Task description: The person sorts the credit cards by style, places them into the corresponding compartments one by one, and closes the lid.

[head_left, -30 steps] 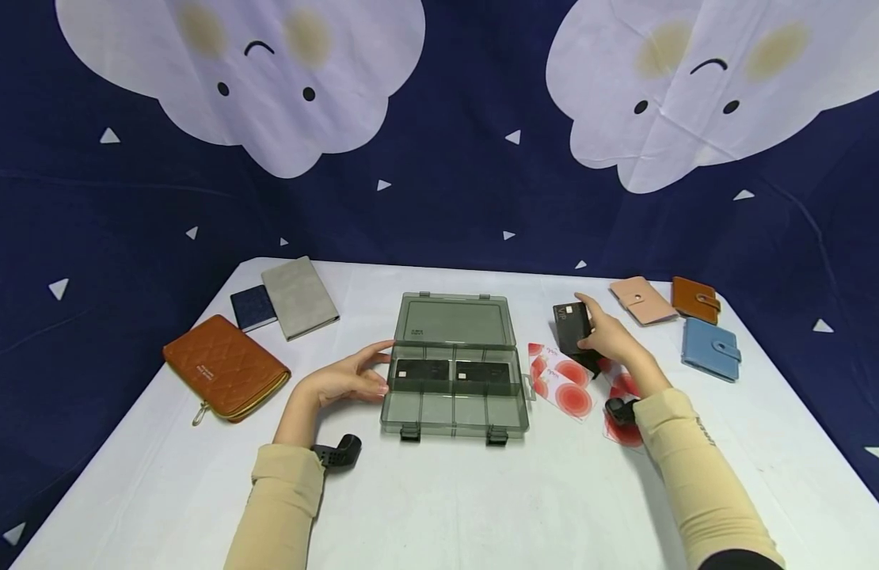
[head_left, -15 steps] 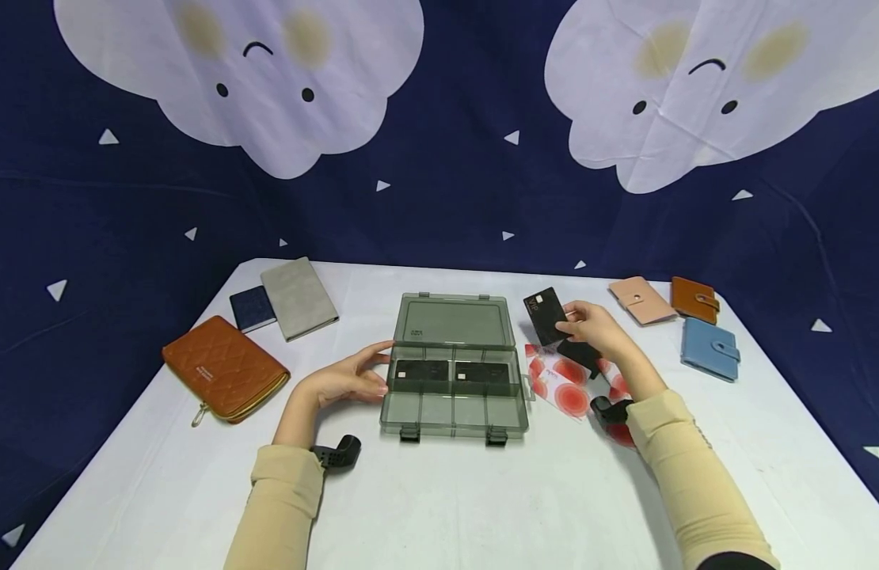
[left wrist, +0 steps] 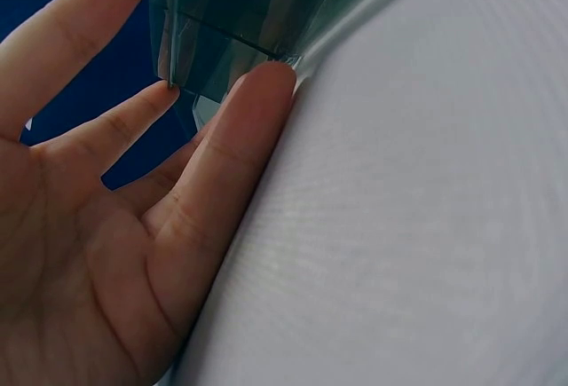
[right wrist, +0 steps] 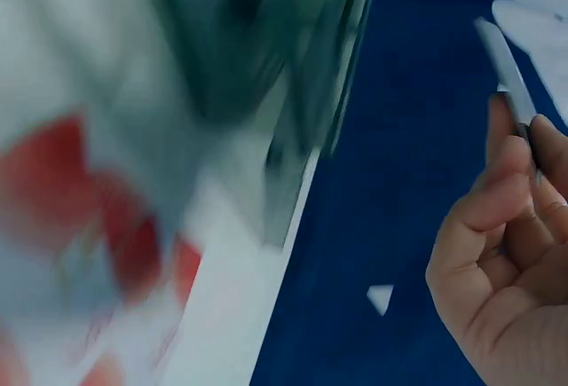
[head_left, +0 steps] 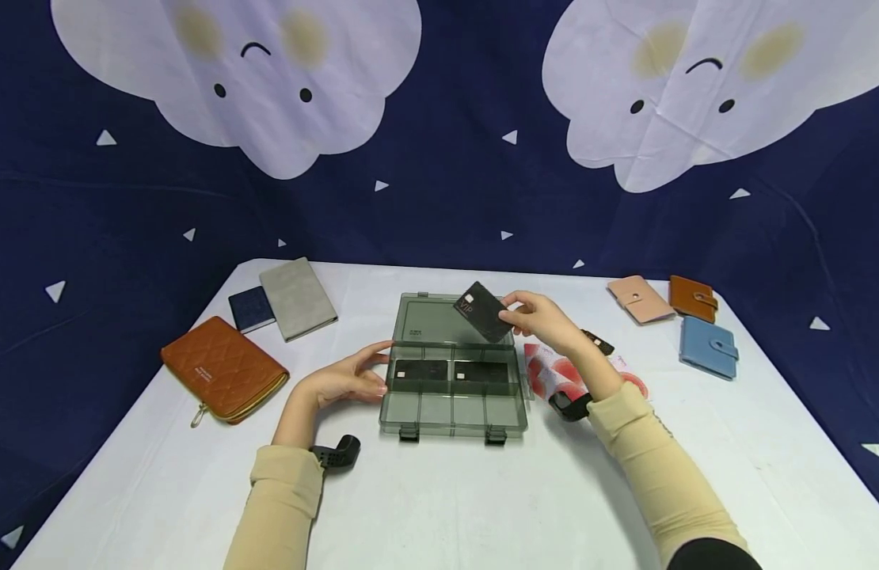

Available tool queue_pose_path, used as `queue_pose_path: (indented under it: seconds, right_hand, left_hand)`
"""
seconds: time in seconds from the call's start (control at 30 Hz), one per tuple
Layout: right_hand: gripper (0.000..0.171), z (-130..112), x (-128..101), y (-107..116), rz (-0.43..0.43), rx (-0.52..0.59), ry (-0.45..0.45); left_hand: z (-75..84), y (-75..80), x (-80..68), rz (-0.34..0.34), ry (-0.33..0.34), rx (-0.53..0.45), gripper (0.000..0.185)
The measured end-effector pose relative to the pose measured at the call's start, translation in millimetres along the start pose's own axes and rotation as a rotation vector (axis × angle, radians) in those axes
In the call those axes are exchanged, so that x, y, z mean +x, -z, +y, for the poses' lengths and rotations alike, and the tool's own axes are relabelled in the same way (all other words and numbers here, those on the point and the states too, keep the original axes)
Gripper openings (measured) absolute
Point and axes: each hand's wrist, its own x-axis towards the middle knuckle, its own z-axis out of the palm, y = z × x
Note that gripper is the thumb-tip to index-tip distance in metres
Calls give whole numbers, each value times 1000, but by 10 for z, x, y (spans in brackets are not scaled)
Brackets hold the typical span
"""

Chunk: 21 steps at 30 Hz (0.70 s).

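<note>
My right hand (head_left: 546, 319) pinches a black VIP card (head_left: 484, 312) by its right edge, and the card overlaps the raised lid in the head view. Seen edge-on, the same card (right wrist: 508, 66) shows between thumb and fingers in the right wrist view. The grey-green transparent plastic organizer box (head_left: 434, 412) lies with its lid folded back. Two of its rear compartments hold black cards (head_left: 482, 372). At the box's left side, my left hand (head_left: 343, 381) rests with relaxed fingers, its fingertips (left wrist: 266, 80) right at the wall.
Red and white patterned cards (head_left: 549, 372) lie right of the box, with another black card (head_left: 599, 343) partly behind the right forearm. Pink (head_left: 641, 300), brown (head_left: 693, 299) and blue (head_left: 707, 348) wallets sit far right. Left are a zip wallet (head_left: 224, 369), a grey notebook (head_left: 298, 299) and a navy booklet (head_left: 252, 309).
My right hand has lifted the black VIP card from the pile at the right and carried it left, over to the box's lid. The left hand stays at the box's side.
</note>
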Motion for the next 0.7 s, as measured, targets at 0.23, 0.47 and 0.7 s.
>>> queue_pose_path:
  seconds: [0.23,0.47,0.7]
  right_hand:
    - [30,-168,101,-262,-104,-39,27]
    - [28,-354,213,-517,-150,-211,19]
    - [27,-428,301,-745,-243,-338,-1]
  left_hand:
    - [-14,13,19,-7,-3,14,91]
    - [-9,11,13,6,-2,21,90]
    - [0,9,10,4,2,38,91]
